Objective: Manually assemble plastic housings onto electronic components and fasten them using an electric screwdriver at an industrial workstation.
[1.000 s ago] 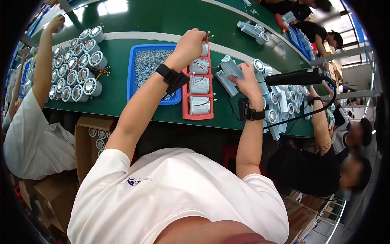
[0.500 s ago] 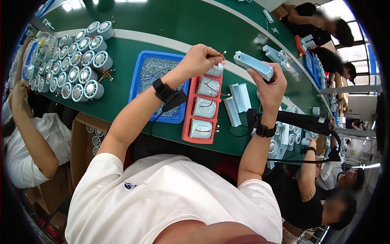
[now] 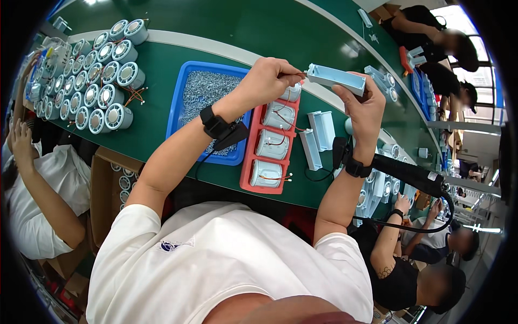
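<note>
Nearest: red tray [image 3: 246, 177] of white cylinders [image 3: 272, 144] on green surface [image 3: 154, 97]. Past that, left hand [image 3: 264, 81]: grip pinched on wires [image 3: 295, 74] over tray's far end. Right hand [image 3: 366, 116]: grip closed round light-blue trough [image 3: 335, 80], left end by wires.

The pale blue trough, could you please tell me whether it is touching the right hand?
Touching. The head view shows the right hand gripping the pale blue trough, thumb against the near side and fingers at its right end.
</note>
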Demonstrator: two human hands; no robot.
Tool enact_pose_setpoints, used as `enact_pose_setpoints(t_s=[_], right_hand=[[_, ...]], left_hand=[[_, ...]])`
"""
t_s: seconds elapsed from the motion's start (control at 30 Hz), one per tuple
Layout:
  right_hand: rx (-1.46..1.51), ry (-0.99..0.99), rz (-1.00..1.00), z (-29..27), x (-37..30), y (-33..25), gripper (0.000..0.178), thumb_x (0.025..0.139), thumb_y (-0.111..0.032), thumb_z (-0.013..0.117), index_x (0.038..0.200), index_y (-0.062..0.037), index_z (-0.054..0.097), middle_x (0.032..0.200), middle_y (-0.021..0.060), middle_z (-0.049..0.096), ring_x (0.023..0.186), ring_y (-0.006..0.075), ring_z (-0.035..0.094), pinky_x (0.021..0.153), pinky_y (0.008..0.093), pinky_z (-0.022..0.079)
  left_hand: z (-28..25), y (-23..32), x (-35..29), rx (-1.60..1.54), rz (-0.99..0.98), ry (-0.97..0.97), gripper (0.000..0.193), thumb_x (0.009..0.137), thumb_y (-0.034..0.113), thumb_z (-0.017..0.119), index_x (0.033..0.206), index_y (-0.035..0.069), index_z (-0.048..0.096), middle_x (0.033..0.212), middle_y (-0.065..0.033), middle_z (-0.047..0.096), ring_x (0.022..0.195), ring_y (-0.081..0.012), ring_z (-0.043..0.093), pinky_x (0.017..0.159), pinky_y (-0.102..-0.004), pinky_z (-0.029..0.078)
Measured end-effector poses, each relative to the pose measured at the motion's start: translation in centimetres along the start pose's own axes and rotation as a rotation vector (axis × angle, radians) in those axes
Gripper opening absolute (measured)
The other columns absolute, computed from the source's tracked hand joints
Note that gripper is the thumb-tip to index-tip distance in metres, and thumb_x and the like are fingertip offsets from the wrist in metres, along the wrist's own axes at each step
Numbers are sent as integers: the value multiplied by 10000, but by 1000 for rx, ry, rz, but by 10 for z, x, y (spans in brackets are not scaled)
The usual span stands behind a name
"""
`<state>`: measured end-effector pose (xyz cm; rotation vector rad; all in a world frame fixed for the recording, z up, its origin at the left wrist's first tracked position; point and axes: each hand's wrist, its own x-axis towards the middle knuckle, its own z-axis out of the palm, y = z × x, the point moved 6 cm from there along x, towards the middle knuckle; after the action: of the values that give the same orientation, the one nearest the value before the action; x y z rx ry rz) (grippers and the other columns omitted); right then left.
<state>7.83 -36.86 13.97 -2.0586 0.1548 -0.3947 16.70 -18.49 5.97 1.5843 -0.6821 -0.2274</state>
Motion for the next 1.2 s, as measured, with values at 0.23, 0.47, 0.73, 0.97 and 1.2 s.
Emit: enact_pose_setpoints(t_s=[0.23, 0.47, 0.73, 0.97, 1.2], right_hand=[[158, 46, 10, 7, -3, 3, 313, 832, -99, 845, 1077, 1, 678, 774, -3, 644, 532, 28, 454, 456, 185, 309], [193, 25, 82, 14, -2, 12, 305, 849, -120, 835, 1075, 5, 674, 773, 1, 636, 512, 26, 438, 437, 182, 291], [309, -138, 170, 9, 13, 22, 309, 826, -128, 854, 1042, 5, 678, 781, 34, 672, 511, 34, 471, 434, 182, 317], [105, -216, 106, 16, 17, 6, 322, 832, -59, 829, 1100, -1, 661, 809, -3, 647, 546, 20, 466, 460, 181, 312], [83, -339, 0, 48, 20, 16, 315, 830, -4, 804, 1114, -5, 668, 934, 33, 711, 844, 92, 644, 739, 235, 522]], left_hand=[[0, -2, -1, -7, -26, 7, 163, 905, 20, 671, 1033, -20, 762, 909, -143, 747, 794, -192, 697, 720, -304, 540], [0, 0, -3, 53, 59, 0, 177, 933, 20, 665, 1083, -48, 730, 899, -118, 719, 810, -182, 684, 712, -296, 532], [2, -4, -1, 64, 98, 36, 160, 878, 16, 693, 1020, -5, 764, 884, -158, 718, 770, -268, 688, 704, -339, 533], [0, 3, -2, 161, 96, 3, 235, 844, 32, 734, 1076, -6, 747, 904, -161, 701, 774, -288, 679, 702, -359, 534], [-11, -4, -20, 231, 3, -18, 487, 764, 76, 825, 1220, -12, 680, 1091, -180, 673, 887, -324, 674, 784, -380, 553]])
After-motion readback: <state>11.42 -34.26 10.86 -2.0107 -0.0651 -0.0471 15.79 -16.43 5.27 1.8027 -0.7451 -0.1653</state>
